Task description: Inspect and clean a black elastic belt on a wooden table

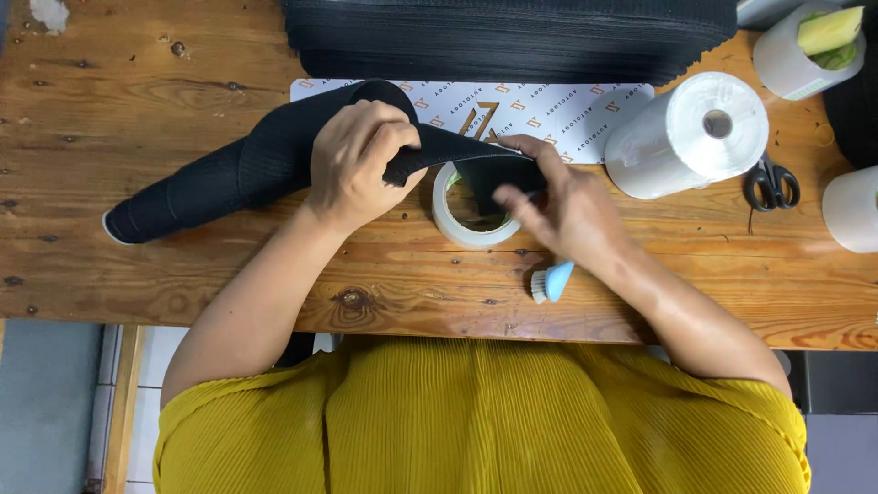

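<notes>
While gripping the black pleated cloth (274, 155) mid-frame with both hands, left hand (358, 160) and right hand (562, 206): folding step, then pressing flat.

A worn wooden table (137, 101) is being used as the work surface. A stack of black ribbed fabric (512, 37) is lying at its far edge, with a white patterned card (585, 114) just in front. A tape roll (462, 229), a small blue brush (551, 282), a white bag roll (690, 137) and black scissors (771, 183) are also being carried by it.
</notes>
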